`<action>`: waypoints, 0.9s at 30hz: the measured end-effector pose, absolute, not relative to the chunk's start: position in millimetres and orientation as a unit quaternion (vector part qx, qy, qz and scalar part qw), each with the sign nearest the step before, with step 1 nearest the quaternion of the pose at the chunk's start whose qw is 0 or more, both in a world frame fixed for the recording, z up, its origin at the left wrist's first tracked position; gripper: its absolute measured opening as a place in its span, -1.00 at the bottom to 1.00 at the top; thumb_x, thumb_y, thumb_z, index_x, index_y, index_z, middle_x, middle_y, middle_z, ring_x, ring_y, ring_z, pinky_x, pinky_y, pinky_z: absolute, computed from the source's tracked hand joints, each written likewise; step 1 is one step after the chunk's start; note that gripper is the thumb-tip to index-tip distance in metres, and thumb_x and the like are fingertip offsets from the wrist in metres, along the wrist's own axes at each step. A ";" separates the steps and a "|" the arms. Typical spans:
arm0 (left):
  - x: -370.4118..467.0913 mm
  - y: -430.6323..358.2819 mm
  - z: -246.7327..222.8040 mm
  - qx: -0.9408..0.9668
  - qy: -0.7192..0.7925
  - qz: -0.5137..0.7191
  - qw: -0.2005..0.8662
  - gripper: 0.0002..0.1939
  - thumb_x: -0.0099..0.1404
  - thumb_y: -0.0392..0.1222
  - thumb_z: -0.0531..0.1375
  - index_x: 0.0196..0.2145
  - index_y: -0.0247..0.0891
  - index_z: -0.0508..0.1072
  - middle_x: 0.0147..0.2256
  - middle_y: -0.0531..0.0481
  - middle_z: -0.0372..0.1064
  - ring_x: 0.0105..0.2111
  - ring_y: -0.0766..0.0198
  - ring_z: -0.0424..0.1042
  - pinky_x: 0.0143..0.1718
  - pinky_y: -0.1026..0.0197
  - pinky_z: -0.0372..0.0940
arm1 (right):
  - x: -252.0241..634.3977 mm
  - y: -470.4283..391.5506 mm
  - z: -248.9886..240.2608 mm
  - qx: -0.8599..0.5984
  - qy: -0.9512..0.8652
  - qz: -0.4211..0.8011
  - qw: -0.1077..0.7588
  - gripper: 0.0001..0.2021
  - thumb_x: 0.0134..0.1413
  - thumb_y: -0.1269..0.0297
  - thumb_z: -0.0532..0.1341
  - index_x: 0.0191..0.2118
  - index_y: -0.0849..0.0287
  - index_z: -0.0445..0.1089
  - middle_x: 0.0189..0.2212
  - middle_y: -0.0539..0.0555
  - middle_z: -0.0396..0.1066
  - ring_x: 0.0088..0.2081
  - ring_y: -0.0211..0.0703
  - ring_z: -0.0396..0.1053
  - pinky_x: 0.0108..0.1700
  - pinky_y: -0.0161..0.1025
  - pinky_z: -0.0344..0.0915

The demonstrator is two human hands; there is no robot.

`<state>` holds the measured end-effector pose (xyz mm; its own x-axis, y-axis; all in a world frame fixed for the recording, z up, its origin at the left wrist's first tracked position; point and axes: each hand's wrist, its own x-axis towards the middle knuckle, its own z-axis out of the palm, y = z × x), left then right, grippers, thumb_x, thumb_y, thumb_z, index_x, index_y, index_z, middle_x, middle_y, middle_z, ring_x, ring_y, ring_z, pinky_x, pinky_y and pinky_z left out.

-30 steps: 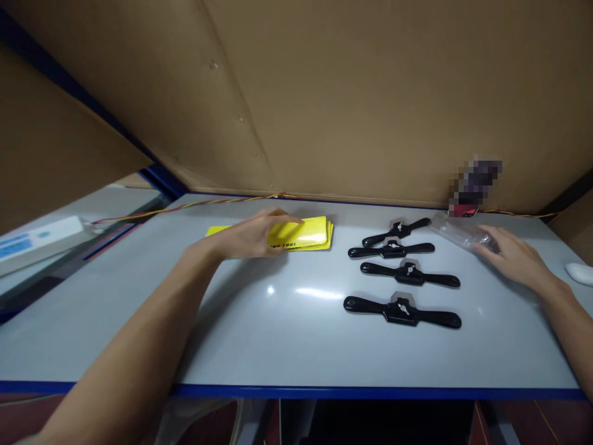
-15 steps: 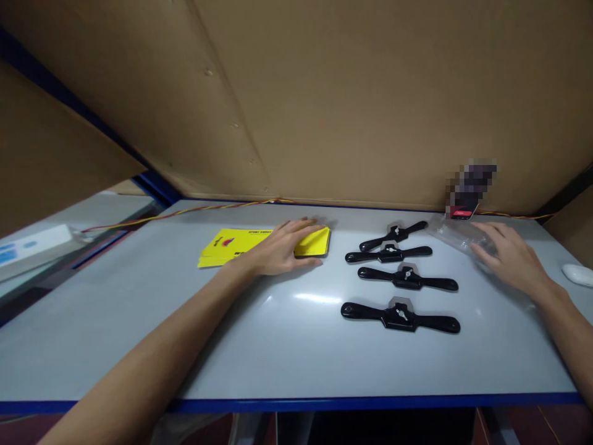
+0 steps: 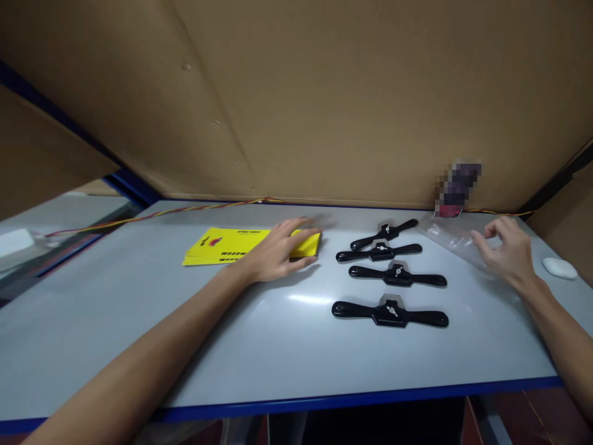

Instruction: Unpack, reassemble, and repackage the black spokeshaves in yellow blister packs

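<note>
Right hand (image 3: 508, 250) rightward — tools (image 3: 390, 313) between hands (image 3: 273, 252)

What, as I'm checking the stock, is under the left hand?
Yellow cards lie under the left hand, showing on both sides of it. What the palm and fingers cover, print included, cannot be seen.
</note>
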<state>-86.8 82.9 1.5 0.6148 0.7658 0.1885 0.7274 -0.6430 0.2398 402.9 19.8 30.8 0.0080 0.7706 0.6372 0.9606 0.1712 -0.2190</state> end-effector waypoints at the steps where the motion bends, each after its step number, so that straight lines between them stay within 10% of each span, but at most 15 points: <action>1: -83.5 79.5 3.8 0.901 0.401 0.155 0.058 -0.35 0.40 0.23 0.08 0.28 -0.21 0.37 0.31 -0.33 0.20 0.31 -0.28 0.18 0.31 -0.34 0.12 | 398.3 17.4 32.0 -0.617 -0.697 -0.135 0.339 -0.68 0.18 -0.02 0.14 -0.47 0.00 0.09 -0.47 0.07 0.30 -0.37 -0.01 0.29 -0.24 -0.05 0.26; 6: -44.4 42.5 11.3 0.945 0.248 0.210 0.035 -0.52 0.47 0.05 0.07 0.22 -0.19 0.41 0.15 -0.25 0.39 0.18 -0.09 0.35 0.21 -0.18 0.30 | 361.2 7.3 28.0 -0.541 -0.751 -0.087 0.368 -0.96 0.18 0.27 0.12 -0.27 0.00 0.31 -0.26 0.13 0.44 -0.22 0.05 0.43 -0.11 0.03 0.36; 10: -5.5 10.5 -0.3 0.966 0.169 0.189 0.047 -0.46 0.47 0.10 0.12 0.27 -0.23 0.37 0.26 -0.31 0.32 0.26 -0.17 0.30 0.22 -0.23 0.30 | 340.1 6.1 9.0 -0.490 -0.766 -0.056 0.412 -0.77 -0.03 0.47 0.07 -0.26 -0.01 0.27 -0.31 0.09 0.47 -0.19 0.06 0.49 -0.13 0.04 0.39; 27: 9.5 22.6 -15.6 0.949 0.259 0.085 0.159 -0.48 0.59 0.12 -0.05 0.37 -0.04 0.31 0.50 -0.17 -0.14 0.51 -0.14 -0.23 0.44 -0.42 -0.16 | 337.4 39.7 15.6 -0.448 -0.838 0.002 0.310 -0.90 0.22 0.36 0.10 -0.26 0.05 0.34 -0.17 0.15 0.54 -0.09 0.05 0.51 -0.01 0.02 0.40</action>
